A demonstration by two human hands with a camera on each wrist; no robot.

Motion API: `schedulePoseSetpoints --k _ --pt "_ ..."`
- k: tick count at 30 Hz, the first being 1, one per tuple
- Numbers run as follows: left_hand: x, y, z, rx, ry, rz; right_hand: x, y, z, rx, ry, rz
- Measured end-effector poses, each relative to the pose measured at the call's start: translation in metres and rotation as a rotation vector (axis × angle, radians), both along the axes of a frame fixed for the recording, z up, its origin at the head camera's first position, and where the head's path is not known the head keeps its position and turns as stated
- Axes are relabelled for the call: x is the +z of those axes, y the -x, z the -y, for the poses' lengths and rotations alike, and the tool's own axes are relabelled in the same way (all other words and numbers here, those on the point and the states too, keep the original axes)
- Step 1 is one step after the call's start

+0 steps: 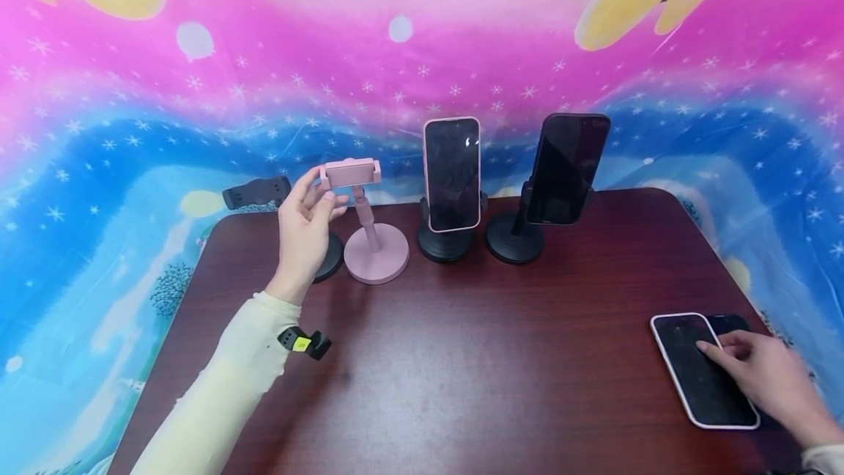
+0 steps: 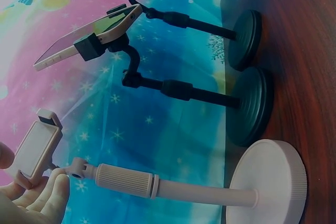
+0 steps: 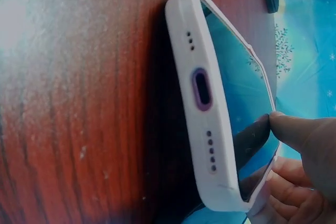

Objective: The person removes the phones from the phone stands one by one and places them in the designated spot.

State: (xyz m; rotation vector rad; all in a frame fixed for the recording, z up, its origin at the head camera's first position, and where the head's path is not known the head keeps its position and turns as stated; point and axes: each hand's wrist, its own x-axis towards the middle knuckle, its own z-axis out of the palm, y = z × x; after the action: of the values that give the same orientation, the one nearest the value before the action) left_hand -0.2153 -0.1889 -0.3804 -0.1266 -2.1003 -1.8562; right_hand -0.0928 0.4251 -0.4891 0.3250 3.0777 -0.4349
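A pink phone stand (image 1: 376,253) stands at the back left of the table, its clamp holding no phone. My left hand (image 1: 306,218) holds the left end of that clamp; the left wrist view shows the clamp (image 2: 37,150) between thumb and fingers. At the right front, my right hand (image 1: 774,372) pinches a phone in a pale case (image 1: 702,369) by its right edge, thumb on the screen. In the right wrist view the case's charging-port end (image 3: 202,93) faces the camera. Another dark phone (image 1: 730,324) lies partly hidden beneath it.
Two black stands hold upright phones: one light-framed phone (image 1: 453,174) and one dark phone (image 1: 569,169). Behind my left hand is another black stand, its base (image 1: 331,259) partly covered and its holder (image 1: 257,193) showing. A patterned cloth (image 1: 395,79) hangs behind the table (image 1: 461,358).
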Motion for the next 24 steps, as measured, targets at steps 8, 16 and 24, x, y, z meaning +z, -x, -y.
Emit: schedulePoseSetpoints --k 8,16,24 --pt "-0.0017 -0.0012 -0.0016 -0.005 -0.018 -0.018 -0.002 -0.0026 0.0 0.026 -0.028 -0.064" --pt "-0.0026 -0.0019 -0.002 -0.008 -0.04 -0.03 -0.003 -0.0035 0.0038 -0.007 -0.016 -0.01" --pt "-0.0016 -0.0023 -0.003 -0.008 -0.042 -0.024 -0.0085 -0.0075 0.0048 0.018 0.001 -0.074"
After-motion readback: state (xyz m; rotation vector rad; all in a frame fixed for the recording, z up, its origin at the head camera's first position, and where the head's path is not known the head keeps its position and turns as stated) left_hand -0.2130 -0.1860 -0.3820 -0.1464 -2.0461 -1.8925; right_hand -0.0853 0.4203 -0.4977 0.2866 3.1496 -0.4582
